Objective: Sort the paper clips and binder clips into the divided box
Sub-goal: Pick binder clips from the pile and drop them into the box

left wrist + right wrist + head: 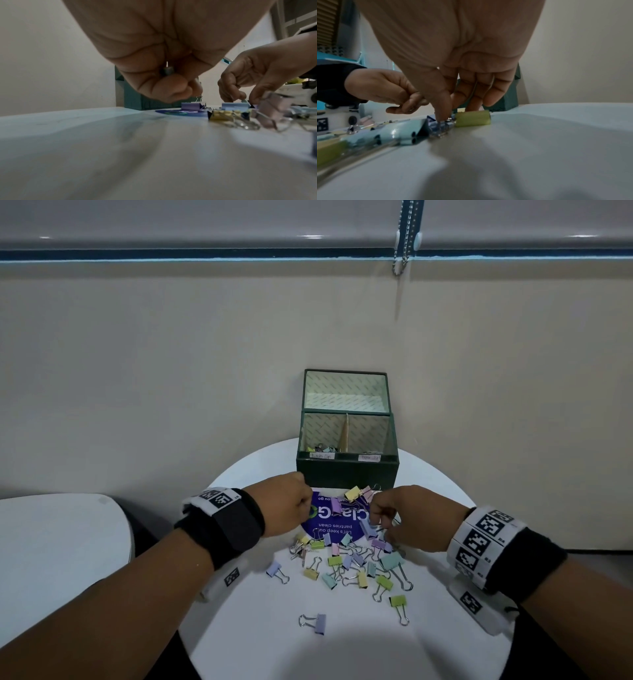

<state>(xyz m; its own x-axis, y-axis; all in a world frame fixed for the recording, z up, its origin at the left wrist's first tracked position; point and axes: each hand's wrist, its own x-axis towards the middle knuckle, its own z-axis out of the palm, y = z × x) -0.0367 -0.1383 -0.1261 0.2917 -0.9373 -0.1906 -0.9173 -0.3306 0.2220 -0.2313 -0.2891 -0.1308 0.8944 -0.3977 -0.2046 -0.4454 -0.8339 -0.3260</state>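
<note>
- Pastel binder clips lie heaped on the white bench, under and beside both sets of fingers.
- Left hand: fingers curled tight round something small and grey, likely a clip.
- Right hand: fingers narrow, pinching into the pile; what they hold I cannot tell.
- Picking is under way; next, carry clips beyond the fingers into the green divided box, left compartment.

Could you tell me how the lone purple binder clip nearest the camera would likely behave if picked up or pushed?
The purple binder clip looks small and light, so lifting it should be easy. It lies flat on the white table, so it would probably slide rather than roll. Its wire handles may swing when gripped.
</note>
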